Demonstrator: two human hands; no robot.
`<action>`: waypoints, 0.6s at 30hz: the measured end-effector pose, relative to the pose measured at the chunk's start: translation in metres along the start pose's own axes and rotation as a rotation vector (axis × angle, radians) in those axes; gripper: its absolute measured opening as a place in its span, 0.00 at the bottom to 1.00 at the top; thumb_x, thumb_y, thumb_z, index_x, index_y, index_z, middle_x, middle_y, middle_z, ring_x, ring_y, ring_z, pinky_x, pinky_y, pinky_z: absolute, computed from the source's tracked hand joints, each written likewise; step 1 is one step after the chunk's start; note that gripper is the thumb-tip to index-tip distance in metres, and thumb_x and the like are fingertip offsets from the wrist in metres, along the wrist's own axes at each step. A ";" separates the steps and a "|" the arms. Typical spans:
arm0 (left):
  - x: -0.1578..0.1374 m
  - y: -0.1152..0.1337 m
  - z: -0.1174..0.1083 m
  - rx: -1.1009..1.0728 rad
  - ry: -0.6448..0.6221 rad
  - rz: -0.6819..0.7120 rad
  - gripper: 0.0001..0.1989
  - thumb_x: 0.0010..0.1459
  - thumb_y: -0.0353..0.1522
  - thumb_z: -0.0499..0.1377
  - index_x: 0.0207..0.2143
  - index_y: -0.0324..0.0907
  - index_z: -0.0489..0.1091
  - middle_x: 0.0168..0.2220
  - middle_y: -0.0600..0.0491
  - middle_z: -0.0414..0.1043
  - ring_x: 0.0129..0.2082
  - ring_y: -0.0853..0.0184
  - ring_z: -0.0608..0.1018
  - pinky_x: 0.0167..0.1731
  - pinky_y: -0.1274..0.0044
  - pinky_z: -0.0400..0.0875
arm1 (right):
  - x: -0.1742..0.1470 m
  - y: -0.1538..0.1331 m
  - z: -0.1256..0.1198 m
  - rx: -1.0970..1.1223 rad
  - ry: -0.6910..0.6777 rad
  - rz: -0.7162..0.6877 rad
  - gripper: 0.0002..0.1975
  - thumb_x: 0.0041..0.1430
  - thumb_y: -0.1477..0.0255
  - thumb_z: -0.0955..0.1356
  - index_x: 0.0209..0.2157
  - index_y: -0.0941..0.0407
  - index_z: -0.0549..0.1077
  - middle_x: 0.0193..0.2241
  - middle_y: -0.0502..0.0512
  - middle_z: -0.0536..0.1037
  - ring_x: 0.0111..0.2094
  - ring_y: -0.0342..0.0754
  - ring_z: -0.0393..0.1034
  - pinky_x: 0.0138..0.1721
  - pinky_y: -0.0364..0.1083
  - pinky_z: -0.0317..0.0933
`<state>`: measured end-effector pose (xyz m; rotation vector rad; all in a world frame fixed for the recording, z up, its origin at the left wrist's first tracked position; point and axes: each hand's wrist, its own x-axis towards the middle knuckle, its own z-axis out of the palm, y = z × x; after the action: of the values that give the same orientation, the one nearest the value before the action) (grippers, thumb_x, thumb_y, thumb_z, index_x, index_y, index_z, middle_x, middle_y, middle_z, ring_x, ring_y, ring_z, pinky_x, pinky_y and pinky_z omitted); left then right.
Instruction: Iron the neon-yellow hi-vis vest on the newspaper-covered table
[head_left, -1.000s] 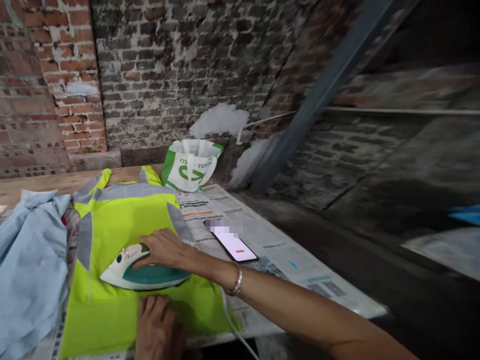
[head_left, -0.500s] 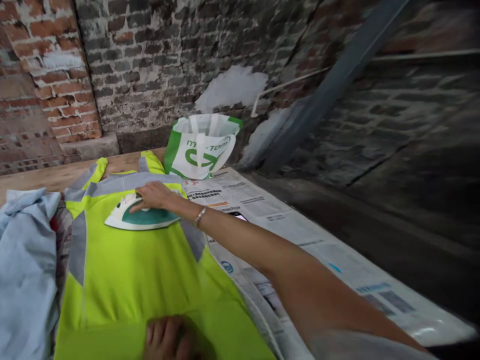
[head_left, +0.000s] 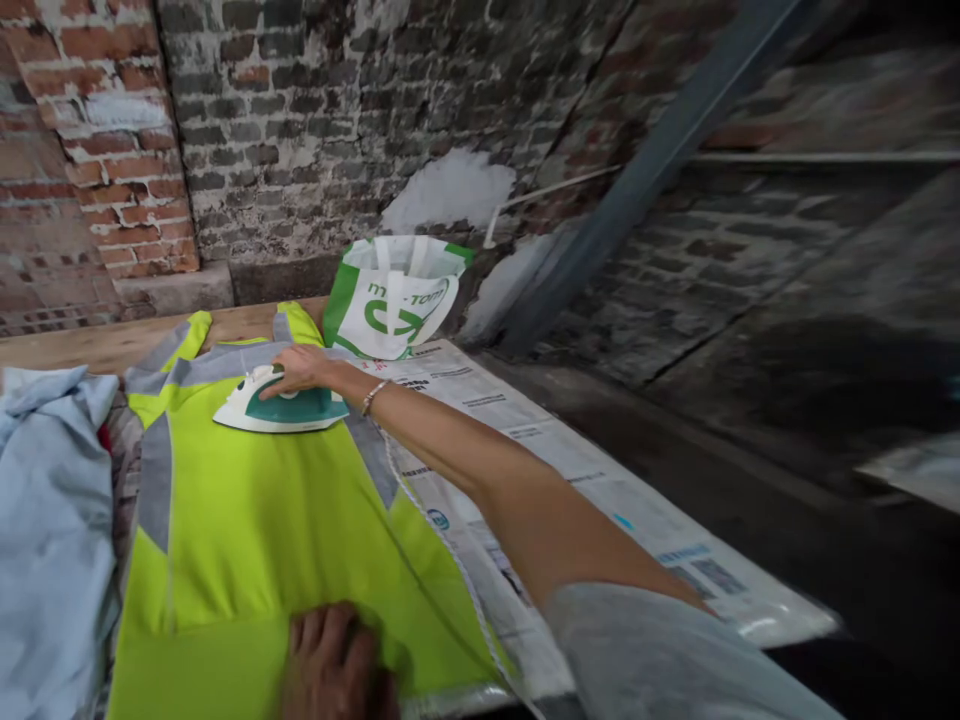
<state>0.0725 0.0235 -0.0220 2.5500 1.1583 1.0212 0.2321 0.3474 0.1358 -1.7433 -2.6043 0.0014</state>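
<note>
Fingers of the right hand [head_left: 300,368] grip the iron [head_left: 276,408] near the vest's [head_left: 285,530] collar edge; open vest lies below. The left hand [head_left: 334,665] presses flat, fingers spread, on the hem. Beyond the iron, a bag [head_left: 390,300] reads "TOM".

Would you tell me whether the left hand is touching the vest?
Touching: the head view shows the left hand pressed flat on the vest.
</note>
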 end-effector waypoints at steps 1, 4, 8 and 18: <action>0.001 0.002 -0.003 -0.013 -0.005 -0.005 0.16 0.52 0.24 0.61 0.44 0.46 0.70 0.43 0.50 0.76 0.40 0.59 0.77 0.39 0.67 0.71 | -0.013 -0.007 0.000 0.001 -0.007 -0.012 0.36 0.52 0.35 0.67 0.40 0.54 0.81 0.41 0.61 0.84 0.44 0.57 0.77 0.37 0.46 0.61; 0.002 0.010 -0.009 -0.042 -0.010 -0.048 0.19 0.50 0.22 0.62 0.43 0.46 0.70 0.43 0.52 0.76 0.40 0.59 0.76 0.40 0.67 0.70 | -0.060 -0.032 0.001 0.006 -0.021 -0.051 0.33 0.53 0.36 0.67 0.37 0.52 0.80 0.37 0.58 0.85 0.42 0.56 0.78 0.35 0.45 0.59; -0.002 0.016 -0.013 -0.046 -0.021 -0.111 0.18 0.50 0.22 0.65 0.42 0.47 0.71 0.43 0.54 0.75 0.42 0.59 0.74 0.42 0.66 0.69 | -0.125 -0.068 0.005 0.011 -0.061 -0.072 0.29 0.53 0.38 0.70 0.35 0.51 0.80 0.34 0.58 0.85 0.40 0.57 0.79 0.34 0.46 0.59; -0.007 0.018 -0.012 -0.028 -0.015 -0.119 0.14 0.53 0.26 0.67 0.42 0.46 0.72 0.44 0.53 0.74 0.42 0.59 0.74 0.43 0.66 0.69 | -0.153 -0.090 0.012 -0.021 -0.068 -0.041 0.28 0.58 0.40 0.67 0.41 0.50 0.79 0.39 0.61 0.85 0.44 0.61 0.80 0.38 0.48 0.63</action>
<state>0.0726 0.0045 -0.0095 2.4299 1.2660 0.9817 0.2067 0.1720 0.1229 -1.7259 -2.6968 0.0331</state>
